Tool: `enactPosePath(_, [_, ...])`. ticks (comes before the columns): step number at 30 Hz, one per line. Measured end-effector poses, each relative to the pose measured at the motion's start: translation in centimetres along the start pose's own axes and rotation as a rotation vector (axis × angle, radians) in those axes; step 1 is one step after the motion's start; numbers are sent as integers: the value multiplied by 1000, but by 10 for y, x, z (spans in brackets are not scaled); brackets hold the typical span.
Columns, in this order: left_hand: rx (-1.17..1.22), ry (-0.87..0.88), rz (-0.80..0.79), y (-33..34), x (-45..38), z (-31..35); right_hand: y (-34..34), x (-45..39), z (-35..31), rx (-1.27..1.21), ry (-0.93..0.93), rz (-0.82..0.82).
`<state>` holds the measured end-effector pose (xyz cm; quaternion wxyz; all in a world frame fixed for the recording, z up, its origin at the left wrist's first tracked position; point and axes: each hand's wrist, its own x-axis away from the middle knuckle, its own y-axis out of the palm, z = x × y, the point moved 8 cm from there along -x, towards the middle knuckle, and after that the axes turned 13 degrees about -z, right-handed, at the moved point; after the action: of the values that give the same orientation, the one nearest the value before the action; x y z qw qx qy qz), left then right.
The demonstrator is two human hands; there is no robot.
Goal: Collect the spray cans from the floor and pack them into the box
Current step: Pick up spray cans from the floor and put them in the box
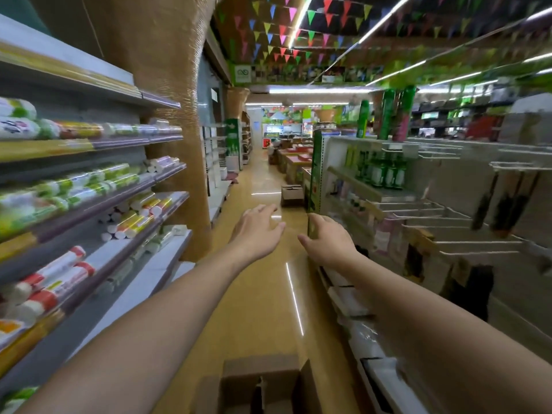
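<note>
floor (263,309): glossy tan aisle | near edge: open cardboard box (263,386) stands on it | far down aisle, right side: second carton (292,195), seemingly open, blurred

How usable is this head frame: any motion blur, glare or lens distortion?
Head view: heavy motion blur on both shelves, strongest at the edges; wide-angle bending of the aisle; ceiling-light streaks glare on the glossy floor; left hand, right hand and box stay fairly readable.

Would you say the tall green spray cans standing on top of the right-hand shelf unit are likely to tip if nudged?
Probably. The green spray cans look tall and narrow, standing upright on the shelf top, so a sideways nudge could topple them. Being cylindrical, a fallen one would likely roll. The blur hides their bases.
</note>
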<state>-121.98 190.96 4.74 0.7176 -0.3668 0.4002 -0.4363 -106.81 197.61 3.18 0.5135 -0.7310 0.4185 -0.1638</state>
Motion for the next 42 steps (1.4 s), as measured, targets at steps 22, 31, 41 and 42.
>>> enactPosePath(22, [148,426,-379,199,-117,158,-34,34,215,1,526,161])
enactPosePath(31, [173,539,-617,323,-23,257,-2,181,321,-77,759,76])
enactPosePath(41, [103,450,-902,470,93,212,128,291,386,-204,964,-143])
enactPosePath(42, [101,451,-931,482,101,203,144,296,390,-223,981,-164])
